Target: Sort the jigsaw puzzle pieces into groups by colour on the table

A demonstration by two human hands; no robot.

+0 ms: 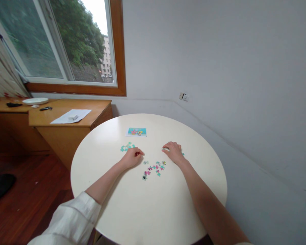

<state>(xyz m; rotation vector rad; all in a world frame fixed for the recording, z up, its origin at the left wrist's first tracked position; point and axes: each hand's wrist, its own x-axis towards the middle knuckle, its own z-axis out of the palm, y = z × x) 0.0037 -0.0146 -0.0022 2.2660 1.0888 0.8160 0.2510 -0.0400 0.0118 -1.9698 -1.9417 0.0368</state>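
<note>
Loose jigsaw puzzle pieces in pink, teal and yellow lie scattered on the white round table between my forearms. My left hand rests on the tabletop with its fingers curled in; whatever they may hold is hidden. Just behind it sits a small heap of teal pieces. Over at the right, my right hand hovers low above more pieces, mostly covered by it, a teal one showing at its edge. Its thumb and bent fingers are apart.
A picture card with cartoon figures lies toward the table's far side. Left of the table stands a wooden desk bearing a paper sheet and a white plate. A wall closes off the right side.
</note>
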